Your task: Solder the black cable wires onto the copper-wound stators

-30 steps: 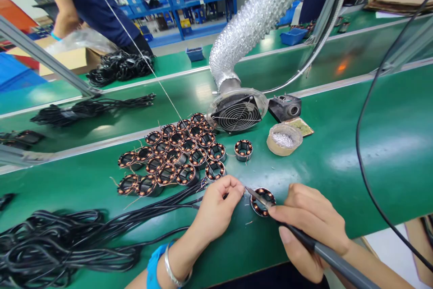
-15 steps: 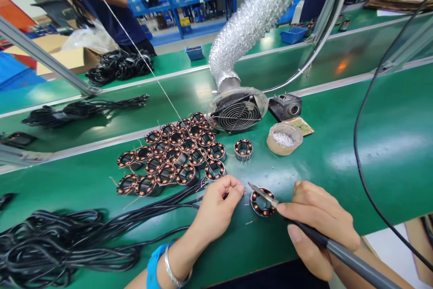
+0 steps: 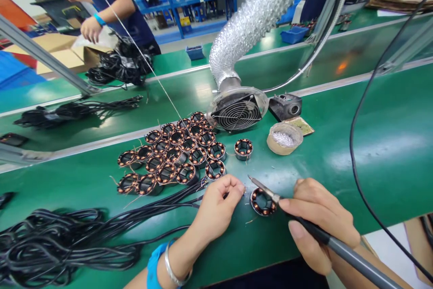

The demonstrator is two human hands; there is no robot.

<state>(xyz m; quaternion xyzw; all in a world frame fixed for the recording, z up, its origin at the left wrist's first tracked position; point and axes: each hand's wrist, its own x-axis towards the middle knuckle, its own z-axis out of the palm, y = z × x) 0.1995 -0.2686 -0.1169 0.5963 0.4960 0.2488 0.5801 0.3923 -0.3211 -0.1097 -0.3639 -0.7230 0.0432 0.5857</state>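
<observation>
My right hand (image 3: 320, 221) is closed round a soldering iron (image 3: 333, 244), whose tip points up and left over a copper-wound stator (image 3: 253, 207) on the green bench. Left of that stator, my left hand (image 3: 221, 203) pinches with thumb and forefinger; what lies between the fingertips is too small to make out. The iron's tip is a short gap away from those fingertips. Beyond my left hand stand several more stators (image 3: 165, 174) in a cluster, with a single stator (image 3: 243, 149) apart to the right. Black cables (image 3: 162, 208) run beside my left wrist.
A fume fan (image 3: 237, 113) on a silver duct (image 3: 226, 54) stands at the back. Right of it are a round tub (image 3: 284, 138) of silvery bits and a black iron stand (image 3: 286, 106). A black cord (image 3: 355, 167) hangs at right. A co-worker (image 3: 115, 9) is across the conveyor.
The soldering iron's tip has lifted slightly away from my left fingertips. Across the conveyor, the co-worker's arms have come down and black cables there have shifted. My left hand is nearly still.
</observation>
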